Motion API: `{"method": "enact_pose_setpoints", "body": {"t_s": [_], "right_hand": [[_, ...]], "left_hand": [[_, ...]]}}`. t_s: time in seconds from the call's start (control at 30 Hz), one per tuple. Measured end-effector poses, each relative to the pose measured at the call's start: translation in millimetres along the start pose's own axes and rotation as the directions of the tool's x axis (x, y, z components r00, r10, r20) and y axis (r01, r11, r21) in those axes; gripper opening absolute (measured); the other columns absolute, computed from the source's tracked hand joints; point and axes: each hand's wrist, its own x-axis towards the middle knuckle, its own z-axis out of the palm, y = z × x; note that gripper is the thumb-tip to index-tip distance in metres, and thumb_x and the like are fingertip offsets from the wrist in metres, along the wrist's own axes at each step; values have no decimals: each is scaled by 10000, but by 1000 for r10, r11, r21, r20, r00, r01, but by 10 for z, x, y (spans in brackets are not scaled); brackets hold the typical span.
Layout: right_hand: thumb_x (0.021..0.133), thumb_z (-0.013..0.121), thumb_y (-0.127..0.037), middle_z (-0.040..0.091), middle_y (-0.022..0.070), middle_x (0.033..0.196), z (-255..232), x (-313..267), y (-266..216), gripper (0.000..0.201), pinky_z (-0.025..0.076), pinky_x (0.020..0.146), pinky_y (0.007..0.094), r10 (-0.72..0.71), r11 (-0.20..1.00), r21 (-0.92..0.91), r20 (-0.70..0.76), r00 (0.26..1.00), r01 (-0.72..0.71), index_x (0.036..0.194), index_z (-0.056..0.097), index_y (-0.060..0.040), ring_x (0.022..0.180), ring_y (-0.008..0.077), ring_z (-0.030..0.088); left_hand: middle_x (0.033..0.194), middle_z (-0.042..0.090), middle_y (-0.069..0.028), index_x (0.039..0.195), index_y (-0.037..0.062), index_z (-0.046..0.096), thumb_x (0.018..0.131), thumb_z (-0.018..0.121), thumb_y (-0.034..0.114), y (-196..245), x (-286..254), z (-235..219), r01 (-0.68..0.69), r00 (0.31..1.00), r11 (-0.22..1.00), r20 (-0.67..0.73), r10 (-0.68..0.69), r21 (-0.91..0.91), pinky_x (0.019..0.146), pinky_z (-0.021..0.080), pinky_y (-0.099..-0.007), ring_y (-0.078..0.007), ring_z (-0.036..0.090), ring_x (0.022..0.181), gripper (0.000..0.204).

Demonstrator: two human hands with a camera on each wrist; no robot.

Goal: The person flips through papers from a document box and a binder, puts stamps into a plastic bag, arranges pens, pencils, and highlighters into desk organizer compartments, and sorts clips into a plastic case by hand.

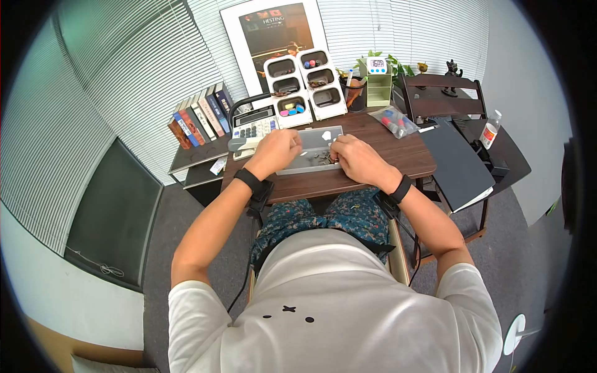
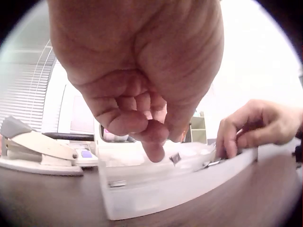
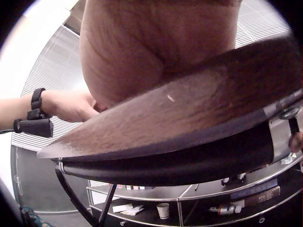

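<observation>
A translucent grey plastic box (image 1: 308,170) lies near the table's front edge, with small metal pieces (image 1: 324,158) in its right part. Above its left part is my left hand (image 1: 277,151), fingers loosely curled, no object visible between them. In the left wrist view, a small dark metal piece (image 2: 175,159) shows just right of the left fingertips (image 2: 154,152). My right hand (image 1: 362,161) reaches over the right end, its fingertips (image 2: 231,150) down among the metal pieces. I cannot tell whether they pinch one. In the right wrist view, the tabletop hides those fingers.
Left of the box stand a stapler (image 1: 239,145) and a calculator (image 1: 256,128). Behind it are white racks of bins (image 1: 305,93), a pen holder (image 1: 356,99) and a timer (image 1: 377,65). A zip bag (image 1: 396,121) lies to the right, near a dark folder (image 1: 457,163).
</observation>
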Motion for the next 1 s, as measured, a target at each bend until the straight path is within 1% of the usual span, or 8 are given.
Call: {"method": "enact_pose_setpoints", "body": {"t_s": [0.13,0.2,0.3,0.5,0.6,0.83,0.9,1.0], "right_hand": [[845,598,54,661,189,951,-16,-2,-14,95,542,878,515,4,1000,-10,5,1000,-4,893,653,-7,1015,419,649],[845,597,54,662,189,955,-31,2,-23,97,542,879,514,2,1000,-15,10,1000,-2,894,654,-7,1016,419,649],[844,596,56,661,189,959,-18,1,-19,101,542,881,511,-1,1000,-18,14,1000,2,894,656,-9,1018,417,648],[841,588,64,654,185,952,-8,-6,-7,113,543,883,506,2,1000,-12,6,1000,-2,888,657,-13,1019,414,644],[840,585,66,652,184,950,-3,3,0,118,542,883,507,-9,1000,-10,6,1000,9,890,655,-14,1018,414,643],[846,579,62,654,183,959,-24,7,-41,119,541,881,513,14,1000,-10,16,1000,-14,892,656,-16,1014,415,643],[848,581,60,655,183,962,-22,10,-45,116,540,880,514,14,1000,-16,14,1000,-14,894,656,-16,1014,415,643],[850,583,57,657,181,965,-17,1,-39,113,540,877,515,19,1000,-19,17,1000,-18,896,657,-15,1013,415,643]], "left_hand": [[873,772,-172,867,31,779,849,745,116,39,13,-114,-31,998,998,-53,34,49,771,594,-460,-371,752,820,93],[875,773,-167,861,44,786,846,750,124,-7,-21,-175,43,997,937,48,-64,346,776,591,-465,-367,754,849,89],[887,772,-162,851,62,789,830,761,115,-92,-117,-134,58,987,930,119,-108,364,784,592,-473,-360,755,885,64],[905,768,-164,813,87,786,799,773,100,-200,-144,59,31,997,872,43,-60,488,794,596,-479,-354,753,910,24],[927,767,-203,893,52,772,848,709,80,-155,-163,-23,16,988,908,133,-78,418,789,597,-514,-401,753,896,82],[905,769,-170,849,42,775,857,760,192,-105,-62,71,33,998,916,42,-55,401,765,576,-486,-365,739,893,151],[903,767,-177,881,20,777,892,763,247,-13,-59,60,-2,992,997,-122,11,76,750,563,-488,-373,728,872,228],[859,763,-165,885,28,781,883,788,272,3,-76,-60,32,999,988,-32,-27,154,742,561,-484,-368,732,847,243]]}}
